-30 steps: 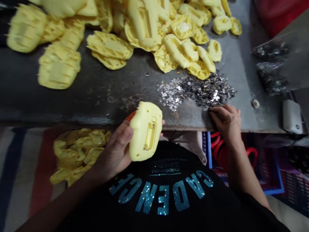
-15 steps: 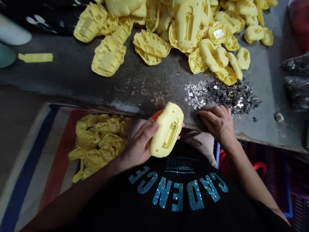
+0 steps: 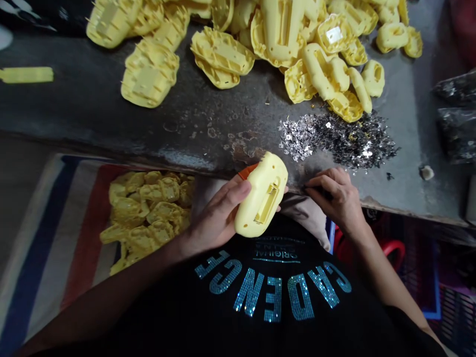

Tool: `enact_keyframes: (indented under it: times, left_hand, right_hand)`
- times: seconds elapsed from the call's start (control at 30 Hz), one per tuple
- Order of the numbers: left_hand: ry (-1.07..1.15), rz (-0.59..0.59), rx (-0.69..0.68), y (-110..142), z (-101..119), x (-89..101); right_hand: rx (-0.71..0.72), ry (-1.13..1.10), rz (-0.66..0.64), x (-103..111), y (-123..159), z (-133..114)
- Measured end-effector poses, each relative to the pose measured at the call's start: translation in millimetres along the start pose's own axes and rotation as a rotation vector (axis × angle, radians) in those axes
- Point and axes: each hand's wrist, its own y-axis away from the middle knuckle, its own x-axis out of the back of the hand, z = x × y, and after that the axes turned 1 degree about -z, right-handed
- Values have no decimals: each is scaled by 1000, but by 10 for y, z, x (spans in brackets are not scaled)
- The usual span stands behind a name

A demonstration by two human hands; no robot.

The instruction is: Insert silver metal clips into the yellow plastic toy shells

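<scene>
Two hands in view, just over the table edge. Left hand (image 3: 215, 213) has its grip clamped around a yellow plastic shell (image 3: 262, 196), wrapping it from the side, with fingertips showing past the far edge. The shell is off the table, held above the edge in front of the black shirt (image 3: 273, 292), its rectangular recess facing up. An orange piece (image 3: 247, 171) pokes out behind it, touching the shell and the hand; I can't tell what it is.

Right hand (image 3: 336, 201) is nearby, its thumb and fingers pinched together on a dark sliver (image 3: 316, 192). Too small for me to identify.

Handling, my read: the shell looks light, hollow and stiff. Smooth moulded skin, so it could slip if pinched. Best hold is a full wrap around the rounded body, away from the recess, whose thin walls I'd trust less.

Just past the right hand, a heap of silver and dark metal flakes (image 3: 334, 139) sits on the grey metal table (image 3: 89, 116). Beyond that, many more yellow shells (image 3: 278, 39) lie piled up. More yellow pieces (image 3: 147, 213) rest on a striped mat (image 3: 84, 233) at lower left. Dark plastic bags (image 3: 457, 134) lie at far right, a plastic crate (image 3: 427, 297) below.
</scene>
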Motion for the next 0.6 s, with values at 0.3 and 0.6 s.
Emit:
enact_keyframes:
  times: [0.3, 0.6]
  left_hand:
    - [78, -64, 77, -50, -64, -49]
    - [174, -125, 106, -60, -114, -60]
  right_hand:
    - [-4, 51, 25, 52, 208, -70]
    - [30, 63, 195, -69, 285, -37]
